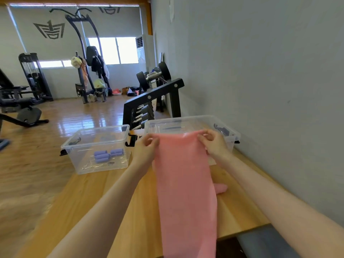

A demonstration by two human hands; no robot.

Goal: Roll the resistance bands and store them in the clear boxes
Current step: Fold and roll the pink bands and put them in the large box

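Pink resistance band [186,183] held up flat and unrolled above the wooden surface [104,198], far edge raised in front of the right clear box [230,135], length draping back toward the camera and past the near edge of the surface. Far left corner of the band pinched by the left hand [147,148], fingers curled over the edge; far right corner pinched by the right hand [214,141], thumb and fingertips closed on the material. Fold or tail of the same pink material lying on the surface just right of the band, about midway along its length. Left clear box [74,144] standing on the surface to the left of the band, apart from the left hand, lid off, black latch clips at its ends. Purple rolled bands [108,155] lying on the floor of the left clear box, grouped together; exact count cannot be told. Right clear box directly beyond the band, partly hidden by it; contents not discernible. Black dumbbell rack [154,97] beyond both boxes, along the grey wall [270,71] to the right of the band. Gym machines [31,79] far beyond the band to the left, on a glossy wooden floor [83,116].
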